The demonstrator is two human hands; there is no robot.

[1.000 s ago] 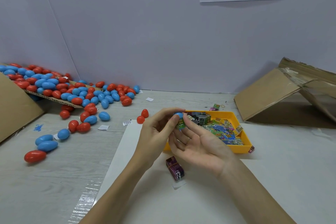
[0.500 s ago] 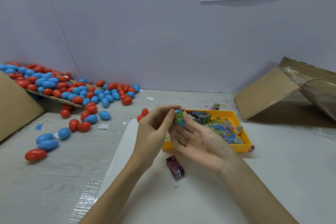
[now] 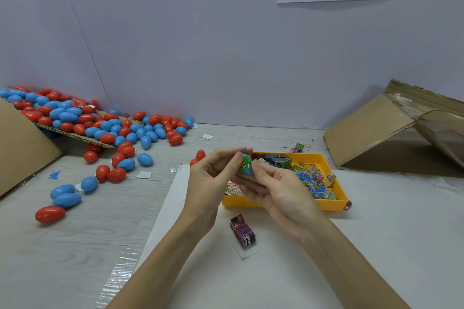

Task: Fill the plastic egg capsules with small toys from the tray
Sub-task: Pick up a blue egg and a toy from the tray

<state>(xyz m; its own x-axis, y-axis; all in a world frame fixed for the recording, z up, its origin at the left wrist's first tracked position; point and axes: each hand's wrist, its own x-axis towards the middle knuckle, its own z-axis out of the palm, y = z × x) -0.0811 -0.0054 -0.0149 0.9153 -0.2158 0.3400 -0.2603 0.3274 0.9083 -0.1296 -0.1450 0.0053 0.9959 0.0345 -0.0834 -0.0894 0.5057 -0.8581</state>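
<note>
A: What takes up the most room?

B: The pale table (image 3: 62, 246), with a white sheet (image 3: 376, 246) spread over its right part. A folded cardboard box (image 3: 371, 133) leans at the far right. At the left another cardboard flap (image 3: 22, 148) spills a heap of red and blue egg capsules (image 3: 100, 125) out across the table.

A: And the tray?

B: The yellow tray (image 3: 334, 204) sits on the white sheet just behind the hands, full of small printed toy packets (image 3: 313, 180). It has not shifted over the last second.

A: What are the hands doing?

B: The left hand (image 3: 213, 183) and the right hand (image 3: 278, 190) meet above the tray's near left corner. Between them is a blue capsule half (image 3: 247, 171) with a green toy packet (image 3: 244, 162) against it. The left thumb and fingers are closed round it; the right fingertips curl in and pinch its other side.

A: What changed?

B: A second ago mostly blue showed, and the right fingers lay straighter beneath. Now the green packet faces the camera and the right fingers have curled closer.

A: Anything smaller?

B: A purple toy box (image 3: 243, 231) lies on the sheet near the wrists, unmoved.
</note>
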